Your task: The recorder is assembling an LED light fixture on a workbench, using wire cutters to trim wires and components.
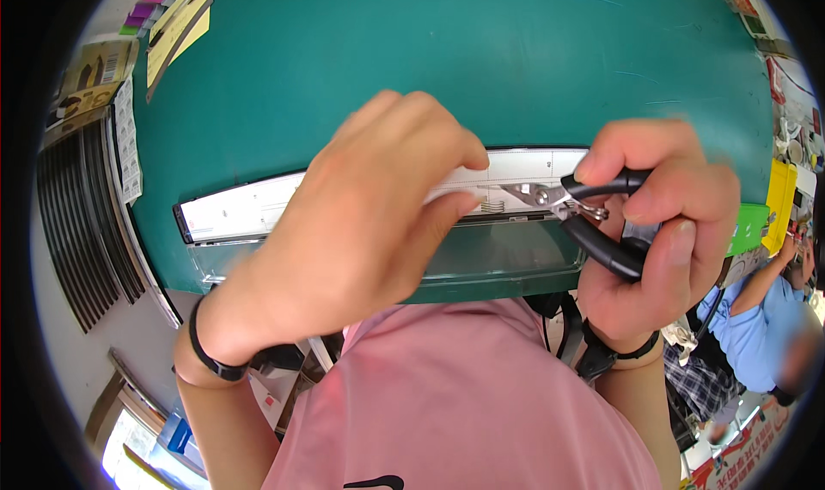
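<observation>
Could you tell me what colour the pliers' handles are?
Black, seen in the head view: the pliers in the right hand.

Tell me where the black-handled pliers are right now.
In the head view, the black-handled metal pliers sit right of centre, gripped in the right hand, their tip against the long white strip that the left hand presses down.

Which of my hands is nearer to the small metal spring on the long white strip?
Left. The left hand presses the long white strip beside the small metal spring; the right hand grips black-handled pliers farther right.
</observation>
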